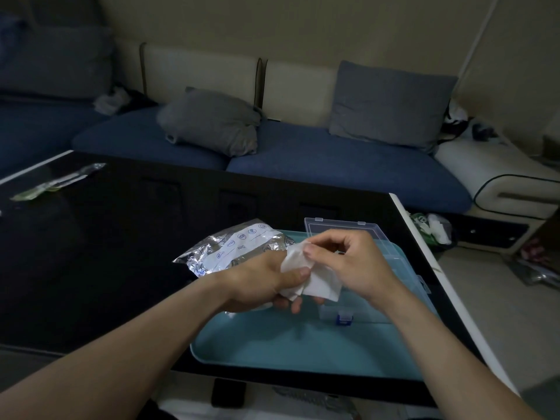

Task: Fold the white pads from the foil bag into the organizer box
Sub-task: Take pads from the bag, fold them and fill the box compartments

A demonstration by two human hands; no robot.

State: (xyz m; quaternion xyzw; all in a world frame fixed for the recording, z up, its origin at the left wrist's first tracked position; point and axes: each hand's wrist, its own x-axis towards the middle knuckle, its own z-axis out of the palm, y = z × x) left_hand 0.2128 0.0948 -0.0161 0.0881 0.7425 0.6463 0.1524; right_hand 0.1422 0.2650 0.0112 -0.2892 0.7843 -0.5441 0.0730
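Observation:
A white pad (318,281) hangs between both hands above the teal tray (272,347). My left hand (260,280) grips its lower left part, thumb on top. My right hand (348,262) pinches the pad's upper edge between thumb and forefinger. The crumpled silver foil bag (233,248) with blue print lies behind my left hand, partly on the tray's far left edge. The clear organizer box (394,268), with a blue latch (345,318) and its lid (342,227) open toward the sofa, sits on the tray, largely hidden by my right hand.
The tray rests on a black glossy table (106,253) whose white right edge runs close to the box. A clear plastic wrapper (57,181) lies at the table's far left. A blue sofa with grey cushions (212,122) stands behind. A dark phone (228,392) lies below the table's near edge.

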